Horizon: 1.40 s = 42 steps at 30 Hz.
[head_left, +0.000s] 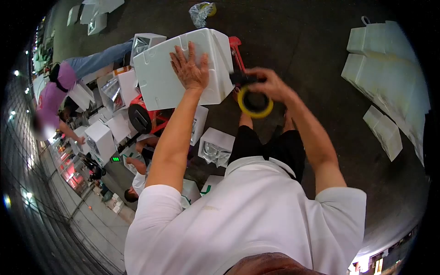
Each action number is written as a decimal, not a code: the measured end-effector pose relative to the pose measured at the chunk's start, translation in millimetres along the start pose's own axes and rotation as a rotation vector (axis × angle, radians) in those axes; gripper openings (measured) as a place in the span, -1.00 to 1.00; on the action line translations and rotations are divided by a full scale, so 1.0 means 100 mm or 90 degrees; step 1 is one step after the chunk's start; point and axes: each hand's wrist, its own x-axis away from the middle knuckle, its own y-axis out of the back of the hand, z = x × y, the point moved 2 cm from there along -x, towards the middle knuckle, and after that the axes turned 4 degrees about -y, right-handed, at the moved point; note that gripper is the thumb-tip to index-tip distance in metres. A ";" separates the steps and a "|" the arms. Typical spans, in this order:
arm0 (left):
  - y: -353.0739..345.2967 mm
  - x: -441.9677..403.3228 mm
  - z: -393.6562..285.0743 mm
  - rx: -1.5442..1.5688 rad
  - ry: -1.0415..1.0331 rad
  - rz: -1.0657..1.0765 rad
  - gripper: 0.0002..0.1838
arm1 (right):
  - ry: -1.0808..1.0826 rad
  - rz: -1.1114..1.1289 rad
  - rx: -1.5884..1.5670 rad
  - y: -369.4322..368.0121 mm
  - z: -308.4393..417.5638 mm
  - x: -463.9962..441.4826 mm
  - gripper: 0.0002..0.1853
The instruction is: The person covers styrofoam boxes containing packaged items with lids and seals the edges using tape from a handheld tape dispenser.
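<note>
A large white foam box point(160, 75) is in front of me, its broad face toward the camera. My left hand point(189, 68) lies spread on that face, fingers apart. To the right of the box, my right hand point(268, 83) is closed around a black tape dispenser point(245, 79). A yellow roll of tape point(255, 112) sits on the dispenser, just below the fingers. The dispenser's dark end is close to the box's right side; whether it touches is unclear. Part of a red frame point(236, 46) shows behind the box.
Open foam boxes with silver liners point(215, 149) stand below the box and at the left. A person in purple point(62, 85) bends over boxes at the left; another person in white point(137, 183) is lower down. Stacked foam boxes point(385, 68) stand at the right.
</note>
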 end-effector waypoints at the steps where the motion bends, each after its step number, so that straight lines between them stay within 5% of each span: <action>1: -0.01 -0.01 -0.01 0.011 0.018 0.001 -0.25 | 0.017 -0.001 0.009 -0.13 -0.23 0.17 -0.33; 9: -0.08 -0.47 -0.09 0.041 0.252 -0.041 -0.22 | -0.024 -0.035 0.020 -0.64 -0.02 0.21 -0.39; 11: -0.24 -0.60 0.06 0.016 0.351 -0.062 -0.23 | 0.011 0.028 0.342 -0.77 0.12 0.10 -0.33; 13: -0.23 -0.97 0.10 0.008 0.429 -0.098 -0.24 | 0.227 -0.037 0.523 -1.16 -0.59 -0.02 -0.40; 16: -0.17 -0.95 0.14 0.014 0.493 -0.076 -0.28 | 0.033 -0.323 -0.377 -0.54 -0.25 0.08 -0.41; 17: -0.14 -1.02 0.10 0.021 0.491 -0.094 -0.29 | 0.080 -0.355 -0.244 -0.49 -0.44 -0.03 -0.40; 18: -0.12 -0.97 0.08 0.021 0.488 -0.096 -0.31 | 0.150 -0.658 -0.408 -0.21 -0.17 -0.33 -0.34; 19: -0.11 -0.97 0.07 0.020 0.489 -0.095 -0.36 | 0.197 -0.687 -0.458 -0.18 -0.14 -0.63 -0.32; 24: -0.16 -1.11 0.24 0.001 0.473 -0.119 -0.42 | 0.358 -0.675 -0.290 -1.10 0.02 -0.83 -0.34; 27: -0.23 -1.02 0.21 0.004 0.450 -0.121 -0.44 | 0.295 -0.551 -0.293 -1.30 -0.12 -0.57 -0.33; 29: -0.19 -0.85 0.12 -0.007 0.411 -0.106 -0.44 | 0.255 -0.648 -0.356 -1.00 -0.24 -0.46 -0.33; 31: -0.12 -0.62 -0.03 -0.009 0.209 -0.062 -0.45 | 0.214 -0.731 -0.426 -0.75 -0.19 -0.44 -0.34; 33: -0.06 -0.28 -0.08 0.012 0.103 -0.055 -0.46 | 0.237 -0.611 -0.431 -0.43 0.24 -0.42 -0.37; 37: 0.02 0.05 -0.05 0.053 -0.094 -0.020 -0.48 | 0.468 -0.656 -0.381 -0.07 0.43 -1.60 -0.40; 42: -0.01 -0.51 -0.13 0.030 0.057 -0.058 -0.48 | 0.403 -0.523 -0.219 0.02 0.81 -1.72 -0.39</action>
